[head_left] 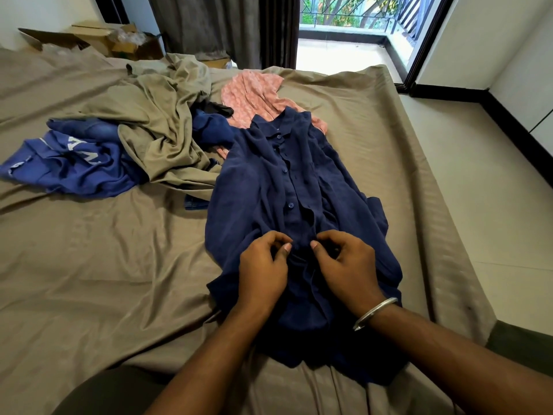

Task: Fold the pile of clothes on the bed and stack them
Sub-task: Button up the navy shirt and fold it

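Lying stretched out lengthwise on the right half of the bed (pixel 89 265), collar at the far end and hem toward the camera: navy shirt (pixel 269 181), thin and soft-looking, matte, rumpling in loose folds along both sides. Running down its middle, a button placket with small round dark-blue buttons, fastened in the upper part. Spreading wider and more crumpled toward the hem, edges curling over the sheet.

Working at the placket partway down the shirt: left hand (pixel 261 272) and right hand (pixel 348 269), side by side, fingers curling inward. Pinching the dark fabric between thumb and fingertips on each side of the front opening, thumbs nearly meeting. Circling the right wrist, a plain silver bangle (pixel 375 313), smooth and metallic.

Peeking out from under the collar end, a pink garment (pixel 248 91) with a fine pale print, lightly crinkled. Heaping to the left of that, an olive-tan cloth (pixel 155 121), smooth with deep twisting folds, close in colour to the bedsheet. Lying farther left, a brighter blue jersey (pixel 68 166) with white lettering, partly tucked under the olive cloth, and denim showing beside it. Covering the mattress, a taupe sheet with faint woven stripes, wrinkling in long creases.

Standing beyond the far left corner, open cardboard boxes (pixel 119 40). Hanging behind, dark grey curtains (pixel 215 25) next to a bright balcony opening.
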Available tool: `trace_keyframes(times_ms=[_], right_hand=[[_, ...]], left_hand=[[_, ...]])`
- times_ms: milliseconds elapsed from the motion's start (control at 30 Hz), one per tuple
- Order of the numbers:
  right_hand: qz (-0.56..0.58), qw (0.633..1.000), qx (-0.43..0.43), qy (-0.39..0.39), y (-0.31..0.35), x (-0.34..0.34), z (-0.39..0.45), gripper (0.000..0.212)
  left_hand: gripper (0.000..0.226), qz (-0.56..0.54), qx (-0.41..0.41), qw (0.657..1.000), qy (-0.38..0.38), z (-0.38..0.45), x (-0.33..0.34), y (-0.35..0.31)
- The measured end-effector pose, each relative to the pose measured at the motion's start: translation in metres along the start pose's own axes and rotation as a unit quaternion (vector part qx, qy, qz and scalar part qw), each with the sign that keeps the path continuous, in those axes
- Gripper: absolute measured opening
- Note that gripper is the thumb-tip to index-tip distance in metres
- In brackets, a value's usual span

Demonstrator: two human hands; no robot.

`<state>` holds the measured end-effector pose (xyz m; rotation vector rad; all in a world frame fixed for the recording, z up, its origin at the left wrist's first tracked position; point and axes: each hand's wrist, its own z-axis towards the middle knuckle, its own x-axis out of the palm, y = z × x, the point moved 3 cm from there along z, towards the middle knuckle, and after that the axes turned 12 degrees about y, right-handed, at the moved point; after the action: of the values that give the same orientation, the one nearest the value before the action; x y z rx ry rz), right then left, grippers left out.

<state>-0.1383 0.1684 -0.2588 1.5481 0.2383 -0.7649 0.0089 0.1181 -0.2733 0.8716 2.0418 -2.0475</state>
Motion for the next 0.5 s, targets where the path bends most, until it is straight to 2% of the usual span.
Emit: trace_keyframes(times_ms=[167, 333, 500], right_hand=[[-0.018, 0.999, 0.007, 0.036, -0.006, 0.005, 0.000, 0.018], [0.008, 0.999, -0.009, 0.043, -0.005, 0.008, 0.000, 0.011], [-0.014, 0.999, 0.006, 0.040, -0.003, 0.007, 0.001, 0.007]], left_hand=[[0.015, 0.091, 0.026, 0.995, -0.003, -0.001, 0.003, 0.008], [0.022, 0.180, 0.075, 0.980, -0.049, -0.005, 0.009, 0.005], [0.029, 0.223, 0.076, 0.971, -0.032, -0.002, 0.012, 0.011]])
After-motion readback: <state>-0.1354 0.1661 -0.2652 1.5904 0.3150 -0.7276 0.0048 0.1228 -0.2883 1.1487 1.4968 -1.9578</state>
